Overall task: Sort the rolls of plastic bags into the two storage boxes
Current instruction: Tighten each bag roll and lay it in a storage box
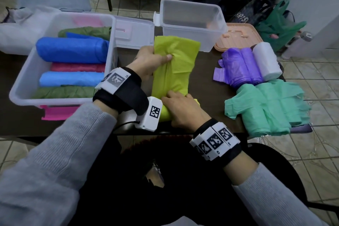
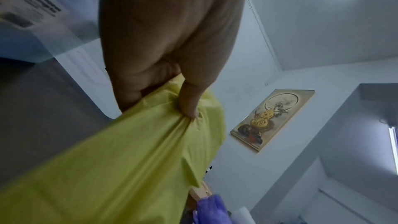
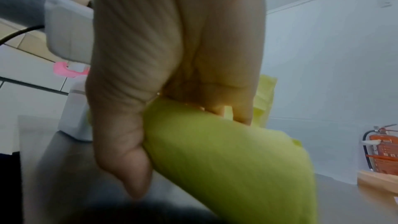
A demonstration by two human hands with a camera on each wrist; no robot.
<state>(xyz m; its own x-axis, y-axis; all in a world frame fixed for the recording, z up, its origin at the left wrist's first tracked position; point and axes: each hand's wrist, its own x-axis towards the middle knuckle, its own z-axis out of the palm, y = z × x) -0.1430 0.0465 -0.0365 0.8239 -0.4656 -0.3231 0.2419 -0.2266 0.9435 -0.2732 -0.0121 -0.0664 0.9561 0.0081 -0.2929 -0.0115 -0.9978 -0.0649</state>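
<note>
Both hands work a yellow-green roll of plastic bags (image 1: 174, 71) at the middle of a dark table (image 1: 205, 71): the left hand (image 1: 149, 60) pinches the loose, unrolled sheet, thumb pressed into its creases and fingers curled beneath, while the right hand (image 1: 180, 111) wraps around the rolled part at the near end, thumb underneath.

Left of that roll stands a large clear storage box (image 1: 23, 82), holding two olive green rolls (image 1: 86, 31), a dark blue roll (image 1: 71, 49), a magenta roll (image 1: 77, 67) and a light blue roll (image 1: 69, 78); a pink lid (image 1: 56, 113) lies under the box at its near edge. Just beyond the yellow-green roll lies a clear lid (image 1: 134, 32), and beside it a smaller clear storage box (image 1: 190, 22) whose front wall the loose sheet overlaps. Right of the yellow-green roll, still on the table, sit a peach lid (image 1: 238, 36), a purple roll (image 1: 238, 68) touching a white roll (image 1: 266, 61), and, nearer the person, a loosely unwound mint green roll (image 1: 267, 108). Grey sleeves (image 1: 60, 161) and marker-tagged wristbands (image 1: 214, 141) cover both forearms.
</note>
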